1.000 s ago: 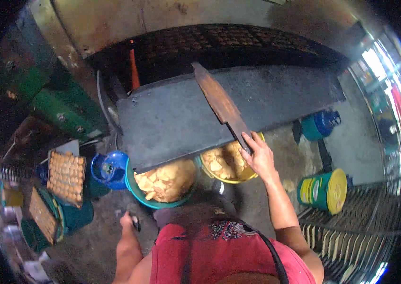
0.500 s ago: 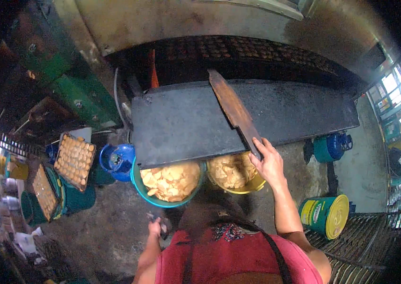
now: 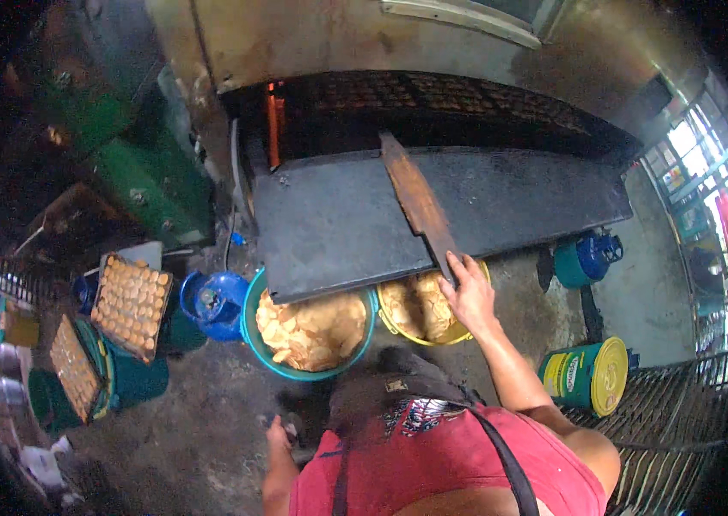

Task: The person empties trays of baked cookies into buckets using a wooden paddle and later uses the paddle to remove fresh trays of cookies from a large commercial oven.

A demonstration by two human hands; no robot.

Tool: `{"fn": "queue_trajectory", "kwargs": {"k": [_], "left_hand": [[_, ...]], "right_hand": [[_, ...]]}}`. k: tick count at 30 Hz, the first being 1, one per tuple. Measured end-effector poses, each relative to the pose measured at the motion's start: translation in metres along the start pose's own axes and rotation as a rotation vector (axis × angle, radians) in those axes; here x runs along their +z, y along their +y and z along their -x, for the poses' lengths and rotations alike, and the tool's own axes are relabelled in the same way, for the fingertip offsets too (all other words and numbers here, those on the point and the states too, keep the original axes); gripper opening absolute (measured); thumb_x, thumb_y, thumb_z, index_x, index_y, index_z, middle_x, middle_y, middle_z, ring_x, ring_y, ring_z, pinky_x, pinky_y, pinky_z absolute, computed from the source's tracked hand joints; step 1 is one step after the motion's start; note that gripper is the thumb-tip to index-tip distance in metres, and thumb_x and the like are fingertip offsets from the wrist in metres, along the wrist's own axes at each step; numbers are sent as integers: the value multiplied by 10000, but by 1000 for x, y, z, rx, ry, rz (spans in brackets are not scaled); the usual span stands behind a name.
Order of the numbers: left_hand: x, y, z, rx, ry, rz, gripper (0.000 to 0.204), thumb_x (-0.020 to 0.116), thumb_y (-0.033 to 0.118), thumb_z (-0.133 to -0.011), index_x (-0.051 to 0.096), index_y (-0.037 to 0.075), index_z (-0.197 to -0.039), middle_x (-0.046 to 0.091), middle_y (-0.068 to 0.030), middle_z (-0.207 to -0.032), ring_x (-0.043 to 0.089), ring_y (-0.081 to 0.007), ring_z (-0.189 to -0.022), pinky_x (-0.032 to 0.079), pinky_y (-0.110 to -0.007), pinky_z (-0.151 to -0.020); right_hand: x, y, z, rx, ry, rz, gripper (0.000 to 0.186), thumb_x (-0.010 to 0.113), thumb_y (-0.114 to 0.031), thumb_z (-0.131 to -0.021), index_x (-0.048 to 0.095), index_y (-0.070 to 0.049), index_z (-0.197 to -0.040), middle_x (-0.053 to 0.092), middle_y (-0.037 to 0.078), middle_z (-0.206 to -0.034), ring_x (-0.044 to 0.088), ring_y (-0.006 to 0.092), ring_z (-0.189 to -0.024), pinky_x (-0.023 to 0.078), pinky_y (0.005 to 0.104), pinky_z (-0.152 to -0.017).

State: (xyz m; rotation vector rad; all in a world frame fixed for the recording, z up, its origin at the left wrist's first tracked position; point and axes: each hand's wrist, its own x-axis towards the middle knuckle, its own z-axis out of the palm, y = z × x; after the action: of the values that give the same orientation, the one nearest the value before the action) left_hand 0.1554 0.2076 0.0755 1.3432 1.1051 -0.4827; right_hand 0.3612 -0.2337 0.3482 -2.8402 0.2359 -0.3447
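My right hand (image 3: 469, 292) is closed round the narrow handle of a long wooden paddle (image 3: 420, 196). The paddle's brown, scorched blade slants up and left across a dark metal ledge (image 3: 338, 228), its tip at the mouth of a dark oven (image 3: 329, 129). Low beside my body, my left hand (image 3: 278, 433) looks closed; a small greyish thing by its fingers is too blurred to name. Under the ledge's front edge stand a teal tub (image 3: 254, 337) of pale, flat baked pieces (image 3: 310, 331) and a yellow bucket (image 3: 437, 341) with similar pieces.
Left are a tray of round baked pieces (image 3: 132, 301), a second tray (image 3: 76, 365), green bins (image 3: 136, 383) and a blue gas cylinder (image 3: 216, 303). A lidded green-and-yellow bucket (image 3: 587, 376), another cylinder (image 3: 583, 262) and a slatted rack (image 3: 665, 439) are on the right. An orange upright piece (image 3: 274, 129) stands by the oven's left side.
The view has shifted a little. The paddle still lies across the ledge in my right hand, near the same place. My left hand sits slightly lower in the picture.
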Motion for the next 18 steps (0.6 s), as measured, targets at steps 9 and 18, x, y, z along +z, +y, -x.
{"fn": "queue_trajectory", "kwargs": {"k": [9, 18], "left_hand": [[-1, -60, 38, 63, -80, 19, 573, 492, 506, -832, 531, 21, -1134, 592, -111, -1066, 572, -281, -942, 452, -444, -837], [35, 57, 184, 195, 56, 624, 754, 411, 658, -809, 434, 69, -1279, 520, -69, -1237, 491, -275, -1124, 387, -422, -956]], "right_hand": [[78, -64, -201, -89, 132, 121, 403, 537, -331, -823, 536, -107, -1158, 510, 198, -1083, 464, 365, -1012, 414, 457, -859], [97, -79, -227, -51, 182, 71, 340, 527, -313, -843, 548, -89, -1098, 489, 181, -1086, 436, 345, -1044, 407, 457, -850]]}}
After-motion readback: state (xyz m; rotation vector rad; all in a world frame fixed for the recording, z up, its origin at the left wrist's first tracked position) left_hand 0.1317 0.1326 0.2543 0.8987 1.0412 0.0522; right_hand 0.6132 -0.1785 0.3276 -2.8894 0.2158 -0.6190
